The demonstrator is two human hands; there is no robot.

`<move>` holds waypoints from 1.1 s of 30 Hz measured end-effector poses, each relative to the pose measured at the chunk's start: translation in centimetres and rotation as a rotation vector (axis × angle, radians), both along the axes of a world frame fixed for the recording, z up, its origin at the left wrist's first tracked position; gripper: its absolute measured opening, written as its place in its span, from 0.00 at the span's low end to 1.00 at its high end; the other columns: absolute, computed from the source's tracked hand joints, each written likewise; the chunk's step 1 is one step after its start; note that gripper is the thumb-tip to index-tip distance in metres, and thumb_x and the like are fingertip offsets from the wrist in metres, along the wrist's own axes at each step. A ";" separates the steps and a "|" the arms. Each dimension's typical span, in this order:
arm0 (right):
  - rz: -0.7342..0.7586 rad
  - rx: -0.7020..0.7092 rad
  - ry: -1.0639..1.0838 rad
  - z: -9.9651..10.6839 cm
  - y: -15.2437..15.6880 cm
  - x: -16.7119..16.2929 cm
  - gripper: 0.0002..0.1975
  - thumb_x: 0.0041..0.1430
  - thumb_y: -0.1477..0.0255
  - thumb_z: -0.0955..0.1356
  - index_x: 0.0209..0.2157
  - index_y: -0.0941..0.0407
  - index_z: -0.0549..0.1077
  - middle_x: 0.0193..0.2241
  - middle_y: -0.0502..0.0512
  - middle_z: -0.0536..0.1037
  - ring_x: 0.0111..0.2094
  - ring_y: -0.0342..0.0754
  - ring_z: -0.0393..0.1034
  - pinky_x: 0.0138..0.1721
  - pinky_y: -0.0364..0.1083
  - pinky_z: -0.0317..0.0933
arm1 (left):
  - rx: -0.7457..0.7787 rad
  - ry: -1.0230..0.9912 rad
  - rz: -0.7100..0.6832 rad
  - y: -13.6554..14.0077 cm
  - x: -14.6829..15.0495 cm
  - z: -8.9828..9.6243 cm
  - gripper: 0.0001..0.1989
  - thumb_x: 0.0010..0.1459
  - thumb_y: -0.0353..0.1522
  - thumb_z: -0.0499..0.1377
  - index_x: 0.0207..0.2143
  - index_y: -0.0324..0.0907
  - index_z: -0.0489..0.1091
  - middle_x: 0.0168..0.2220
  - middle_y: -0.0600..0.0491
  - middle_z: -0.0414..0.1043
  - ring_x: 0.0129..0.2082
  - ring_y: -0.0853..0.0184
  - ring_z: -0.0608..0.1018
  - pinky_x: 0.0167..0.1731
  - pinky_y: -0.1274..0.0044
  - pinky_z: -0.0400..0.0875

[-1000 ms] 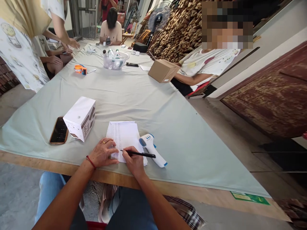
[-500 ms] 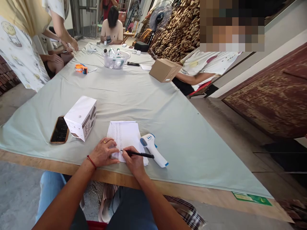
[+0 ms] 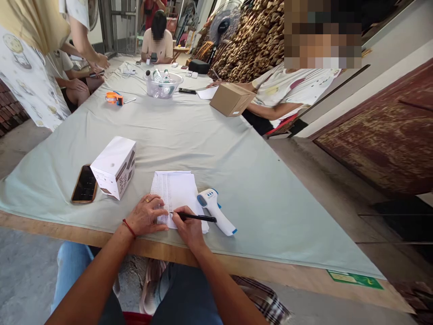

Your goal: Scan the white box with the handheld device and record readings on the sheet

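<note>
Two bare hands rest at the near edge of a cloth-covered desk [image 3: 257,180]. The right hand [image 3: 190,231] is closed around a black pen [image 3: 199,218], its tip on or just above the paper [image 3: 181,192]; I cannot tell which. The pen lies nearly crosswise, tip pointing left toward the left hand [image 3: 145,217], while the paper's long axis runs away from the person. The left hand, fingers loosely spread and gripping nothing, covers the paper's lower left edge. A thermometer [image 3: 218,214] lies at its right edge.
</note>
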State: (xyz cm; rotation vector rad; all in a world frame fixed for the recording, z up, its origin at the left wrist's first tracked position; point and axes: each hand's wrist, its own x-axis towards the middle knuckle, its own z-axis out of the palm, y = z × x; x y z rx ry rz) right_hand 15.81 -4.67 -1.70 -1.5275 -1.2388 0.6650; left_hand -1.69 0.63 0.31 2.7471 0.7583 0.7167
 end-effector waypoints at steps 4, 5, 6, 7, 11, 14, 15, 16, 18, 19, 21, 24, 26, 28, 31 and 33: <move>0.007 -0.004 0.013 0.1 0.0 0.0 0.07 0.46 0.66 0.65 0.21 0.54 0.69 0.18 0.47 0.70 0.21 0.44 0.63 0.26 0.44 0.59 | 0.013 -0.009 -0.007 0.0 0.0 -0.1 0.19 0.54 0.48 0.61 0.41 0.44 0.74 0.45 0.47 0.70 0.53 0.58 0.67 0.57 0.64 0.60; 0.009 -0.006 0.019 0.2 0.0 0.0 0.07 0.46 0.66 0.65 0.22 0.54 0.69 0.18 0.48 0.70 0.21 0.44 0.64 0.26 0.44 0.59 | 0.014 -0.010 -0.008 0.0 0.0 -0.1 0.19 0.54 0.48 0.61 0.41 0.44 0.74 0.45 0.47 0.70 0.53 0.58 0.67 0.56 0.64 0.60; 0.009 -0.005 0.026 0.3 0.0 0.0 0.07 0.46 0.66 0.65 0.22 0.55 0.69 0.18 0.48 0.71 0.21 0.44 0.64 0.26 0.44 0.59 | 0.015 -0.011 -0.008 0.0 0.0 0.0 0.19 0.54 0.48 0.61 0.41 0.44 0.74 0.45 0.47 0.70 0.53 0.58 0.67 0.56 0.64 0.60; 0.008 -0.001 0.034 0.3 0.0 0.0 0.07 0.46 0.66 0.65 0.22 0.55 0.69 0.18 0.48 0.71 0.21 0.44 0.64 0.26 0.44 0.60 | 0.015 -0.011 -0.007 0.0 0.0 0.0 0.19 0.54 0.48 0.61 0.41 0.44 0.74 0.45 0.47 0.70 0.53 0.58 0.67 0.56 0.64 0.60; -0.003 0.016 0.055 0.4 0.1 0.0 0.06 0.46 0.66 0.65 0.22 0.55 0.69 0.18 0.48 0.71 0.21 0.45 0.64 0.25 0.44 0.60 | 0.010 -0.007 -0.001 0.0 0.0 0.0 0.19 0.54 0.47 0.61 0.41 0.44 0.74 0.45 0.48 0.70 0.53 0.57 0.67 0.56 0.64 0.60; -0.009 0.012 0.048 0.4 0.1 0.1 0.07 0.46 0.66 0.65 0.22 0.55 0.69 0.18 0.48 0.71 0.21 0.44 0.64 0.25 0.44 0.60 | 0.003 -0.002 0.001 0.0 0.0 -0.1 0.19 0.53 0.47 0.62 0.41 0.45 0.74 0.45 0.48 0.70 0.53 0.57 0.67 0.57 0.64 0.60; -0.010 0.011 0.047 0.4 0.1 0.0 0.07 0.46 0.66 0.65 0.22 0.55 0.69 0.18 0.48 0.70 0.21 0.44 0.63 0.25 0.44 0.60 | 0.001 0.001 0.001 0.0 0.0 -0.1 0.19 0.53 0.47 0.62 0.41 0.45 0.74 0.46 0.48 0.70 0.53 0.57 0.67 0.57 0.64 0.60; -0.009 0.010 0.045 0.4 0.1 0.0 0.07 0.46 0.66 0.65 0.22 0.55 0.69 0.17 0.48 0.70 0.21 0.44 0.63 0.25 0.44 0.60 | 0.000 0.003 0.001 0.0 0.0 -0.1 0.19 0.53 0.47 0.62 0.41 0.45 0.74 0.46 0.47 0.70 0.53 0.57 0.67 0.56 0.64 0.60; -0.011 0.008 0.042 0.3 0.1 0.0 0.07 0.46 0.66 0.65 0.22 0.55 0.69 0.18 0.48 0.70 0.21 0.44 0.64 0.26 0.44 0.60 | 0.002 0.003 0.000 0.0 0.0 -0.1 0.19 0.54 0.47 0.62 0.41 0.45 0.74 0.45 0.47 0.70 0.53 0.57 0.67 0.56 0.64 0.60; -0.014 0.006 0.041 0.3 0.1 0.0 0.07 0.46 0.66 0.65 0.22 0.55 0.69 0.18 0.48 0.70 0.21 0.44 0.64 0.26 0.44 0.60 | 0.005 0.000 -0.001 0.0 0.0 -0.1 0.19 0.54 0.48 0.61 0.41 0.44 0.74 0.45 0.47 0.70 0.53 0.57 0.67 0.56 0.64 0.60; -0.017 0.000 0.042 0.3 0.1 0.0 0.07 0.46 0.66 0.65 0.22 0.55 0.69 0.18 0.48 0.71 0.21 0.45 0.64 0.26 0.45 0.60 | 0.011 -0.006 -0.004 0.0 -0.1 -0.1 0.19 0.54 0.48 0.61 0.41 0.44 0.74 0.45 0.47 0.69 0.53 0.58 0.67 0.56 0.64 0.60; -0.014 -0.002 0.042 0.2 0.1 0.0 0.07 0.46 0.66 0.65 0.22 0.55 0.69 0.18 0.48 0.71 0.21 0.45 0.64 0.26 0.45 0.60 | 0.018 -0.014 -0.005 0.0 -0.1 -0.2 0.19 0.54 0.48 0.61 0.41 0.44 0.74 0.45 0.47 0.70 0.53 0.58 0.67 0.56 0.64 0.60; -0.014 0.000 0.038 0.2 0.1 0.0 0.07 0.46 0.66 0.65 0.22 0.55 0.69 0.18 0.48 0.71 0.21 0.45 0.64 0.26 0.44 0.60 | 0.024 -0.021 -0.006 0.0 -0.1 -0.2 0.19 0.54 0.48 0.61 0.41 0.44 0.74 0.45 0.47 0.70 0.53 0.57 0.67 0.56 0.64 0.60; -0.017 0.002 0.033 0.2 0.1 0.0 0.07 0.46 0.66 0.65 0.22 0.55 0.69 0.18 0.48 0.70 0.21 0.44 0.64 0.26 0.44 0.60 | 0.029 -0.027 -0.007 0.0 0.0 -0.3 0.19 0.54 0.48 0.61 0.41 0.44 0.74 0.45 0.47 0.70 0.52 0.57 0.67 0.56 0.64 0.61; -0.020 0.006 0.030 0.1 0.0 0.0 0.07 0.46 0.66 0.65 0.22 0.54 0.69 0.17 0.47 0.70 0.21 0.44 0.63 0.26 0.44 0.59 | 0.029 -0.027 -0.007 0.0 0.0 -0.2 0.19 0.54 0.47 0.62 0.41 0.44 0.74 0.45 0.47 0.70 0.52 0.57 0.68 0.56 0.64 0.61; -0.019 0.002 0.032 0.1 0.0 0.0 0.07 0.46 0.66 0.65 0.22 0.54 0.69 0.17 0.47 0.69 0.21 0.44 0.63 0.26 0.44 0.59 | 0.026 -0.023 -0.007 0.0 0.0 -0.1 0.19 0.54 0.47 0.62 0.41 0.44 0.74 0.45 0.47 0.70 0.52 0.57 0.67 0.56 0.64 0.61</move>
